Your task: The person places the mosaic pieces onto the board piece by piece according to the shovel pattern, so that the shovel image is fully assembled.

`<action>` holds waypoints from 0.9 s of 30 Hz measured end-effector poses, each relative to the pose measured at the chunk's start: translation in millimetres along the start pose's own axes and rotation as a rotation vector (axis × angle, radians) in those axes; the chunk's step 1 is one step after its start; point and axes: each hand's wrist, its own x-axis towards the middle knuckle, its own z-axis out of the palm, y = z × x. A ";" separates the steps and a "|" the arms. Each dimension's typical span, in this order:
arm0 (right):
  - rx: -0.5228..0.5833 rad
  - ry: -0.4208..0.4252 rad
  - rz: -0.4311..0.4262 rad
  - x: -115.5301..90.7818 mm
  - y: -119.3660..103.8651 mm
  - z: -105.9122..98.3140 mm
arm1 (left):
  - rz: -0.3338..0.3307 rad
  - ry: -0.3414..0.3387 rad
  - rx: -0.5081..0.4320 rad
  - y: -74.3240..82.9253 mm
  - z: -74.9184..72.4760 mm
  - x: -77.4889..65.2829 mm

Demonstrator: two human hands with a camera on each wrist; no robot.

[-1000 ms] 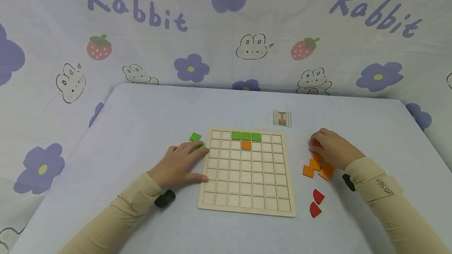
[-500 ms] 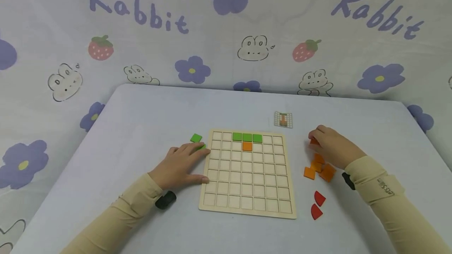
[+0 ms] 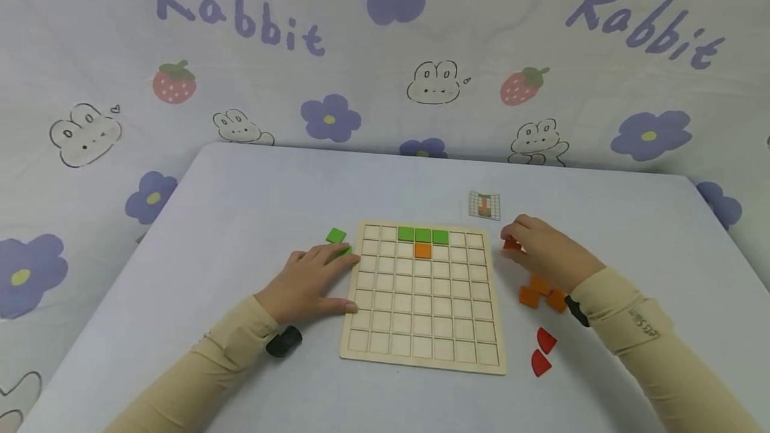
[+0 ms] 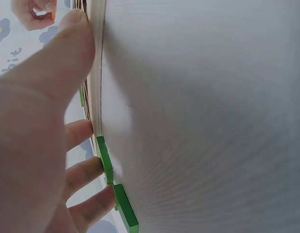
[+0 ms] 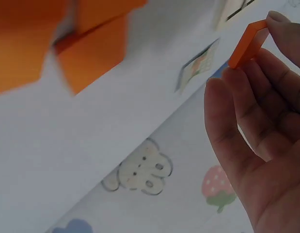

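Now one orange tile [image 5: 247,44], pinched by the right hand [image 3: 550,249], has come leftward near the board's [image 3: 421,323] far right corner, not yet laid; outstretched left hand [image 3: 303,286] touches the left edge.

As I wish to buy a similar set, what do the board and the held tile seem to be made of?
Board: probably wood, matte, from its pale beige colour and lack of glare. Held tile: smooth, solid orange; painted wood or plastic, I cannot tell.
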 end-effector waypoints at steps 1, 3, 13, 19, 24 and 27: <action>0.006 0.001 -0.011 0.8 -3.5 0.7 | 0.004 0.004 0.002 0.2 0.4 -0.2; 0.011 0.004 -0.041 2.7 -11.0 2.1 | 0.012 0.011 0.006 0.8 1.0 -0.5; -0.042 0.064 -0.182 15.1 -41.6 10.7 | 0.007 0.019 0.011 1.4 3.9 -1.6; -0.051 0.074 -0.245 24.9 -52.3 12.0 | 0.008 0.010 0.012 0.9 0.7 -2.7; -0.042 0.053 -0.267 31.9 -60.7 15.7 | 0.017 0.013 0.015 -0.7 -0.9 -2.0; -0.028 0.035 -0.272 35.5 -66.5 18.0 | 0.022 0.013 0.019 -1.3 -2.5 -1.3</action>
